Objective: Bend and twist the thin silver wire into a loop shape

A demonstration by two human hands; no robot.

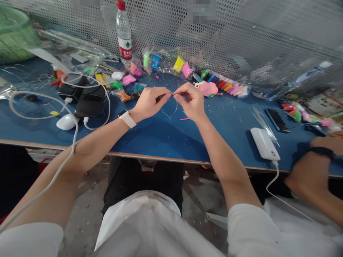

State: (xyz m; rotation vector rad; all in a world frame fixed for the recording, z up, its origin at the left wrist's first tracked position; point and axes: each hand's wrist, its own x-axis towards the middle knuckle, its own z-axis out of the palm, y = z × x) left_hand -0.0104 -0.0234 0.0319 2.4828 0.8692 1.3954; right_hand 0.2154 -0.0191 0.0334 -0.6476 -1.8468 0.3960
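Observation:
My left hand [153,101], with a white watch on its wrist, pinches one end of a thin pale cord loop [170,117]. My right hand [190,101] pinches the cord close by, so the fingertips of both hands almost meet. The loop hangs below them over the blue table [160,142]; whether it is thread or wire I cannot tell. A small pink strip [184,119] lies just under my right hand. Behind that hand sits a pink clay figure [207,89]. Orange clay in a bag [123,95] is left of my left hand.
A water bottle [124,39] stands by the perforated metal panel [166,28]. Black power banks [91,100] and a looping white cable lie left. On the right are a white power bank [264,143], a phone [277,120] and another person's arm [311,175].

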